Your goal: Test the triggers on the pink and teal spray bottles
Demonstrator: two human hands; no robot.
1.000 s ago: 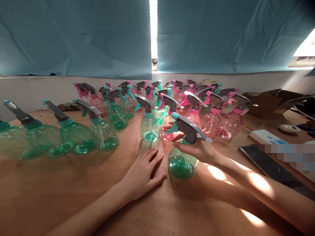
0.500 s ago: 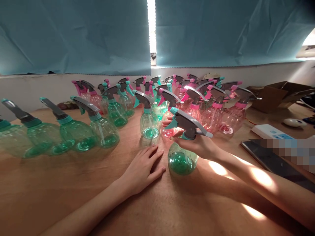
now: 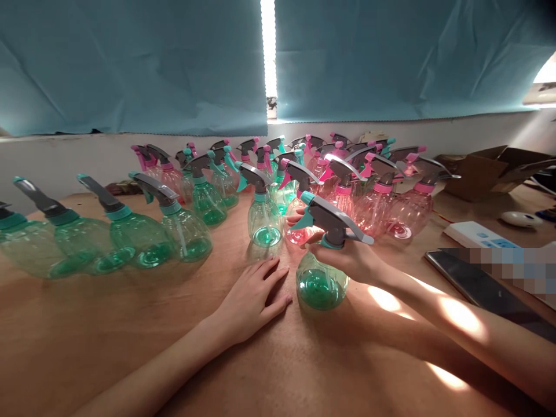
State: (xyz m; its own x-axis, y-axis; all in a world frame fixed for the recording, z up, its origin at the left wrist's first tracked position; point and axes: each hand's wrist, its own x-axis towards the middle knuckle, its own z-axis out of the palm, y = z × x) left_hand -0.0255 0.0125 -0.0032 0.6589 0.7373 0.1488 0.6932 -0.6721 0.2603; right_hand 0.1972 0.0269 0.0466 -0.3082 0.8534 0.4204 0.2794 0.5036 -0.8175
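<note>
R hand: your right hand [image 3: 347,260] is closed round the neck of the green spray bottle [image 3: 320,284], just under its grey trigger head [image 3: 334,220]
Bottle: upright on the table [image 3: 130,330], centre-front, apart from the others
L hand: your left hand [image 3: 252,301] lies flat, fingers spread, holding nothing, just beside the btl base
Behind: pink bottles [image 3: 382,208] clustered at right; green row [image 3: 143,237] at left

We log the near bottle [image 3: 321,286] as clear green, its sprayer [image 3: 336,219] grey and teal. Left bottles [image 3: 143,237] green, teal collars. Right bottles [image 3: 382,208] pink, pink collars. Curtain [image 3: 130,63] dusty blue. Table [image 3: 130,324] plain orange-brown.
</note>
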